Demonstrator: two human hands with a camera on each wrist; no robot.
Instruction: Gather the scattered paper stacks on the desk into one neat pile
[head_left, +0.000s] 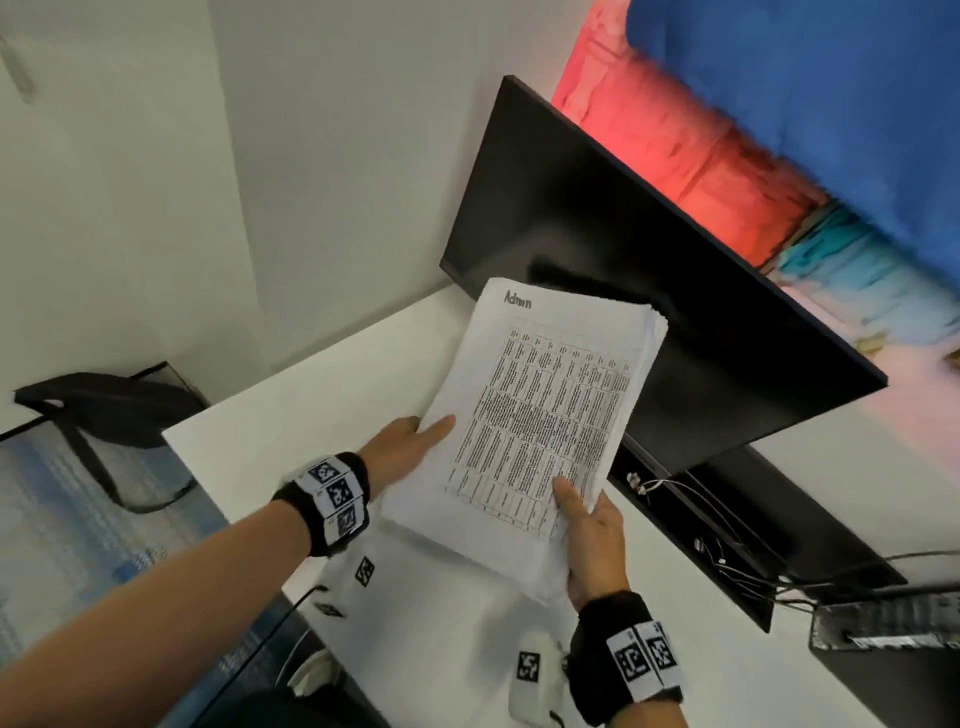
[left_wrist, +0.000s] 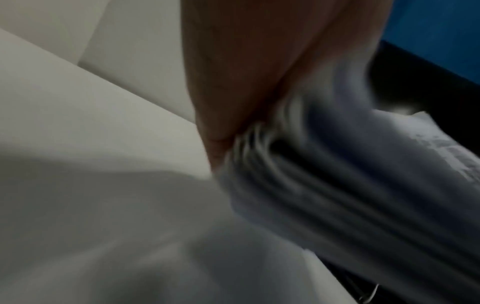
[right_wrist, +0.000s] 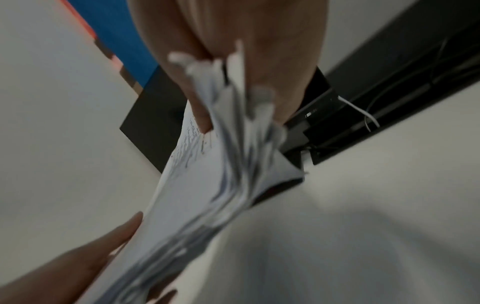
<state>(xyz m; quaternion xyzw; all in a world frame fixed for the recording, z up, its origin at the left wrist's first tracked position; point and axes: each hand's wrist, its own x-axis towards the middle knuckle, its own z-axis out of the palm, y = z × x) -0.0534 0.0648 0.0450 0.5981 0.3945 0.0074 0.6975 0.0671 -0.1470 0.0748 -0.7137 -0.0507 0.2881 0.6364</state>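
- Stack of printed sheets is up off the desk, held by both hands, tilted — far end toward the monitor.
- Left hand grips the stack's left edge: thumb lies on the top sheet, fingers go underneath and are hidden.
- Right hand pinches the near right corner, thumb on top of the printed table, remaining fingers below.
- Right wrist view: sheet edges fan out unevenly at the pinch — stack is not squared. Blurred.
- Left wrist view: layered sheet edges pressed into the left hand's palm, also blurred.
- Top sheet shows a dense table and a heading at the far end; text is not readable.
- More white sheets lie flat on the desk, near side, under the lifted stack.
- Cables run in a dark gap right of the stack, behind the desk.
- Black chair stands left of the desk.
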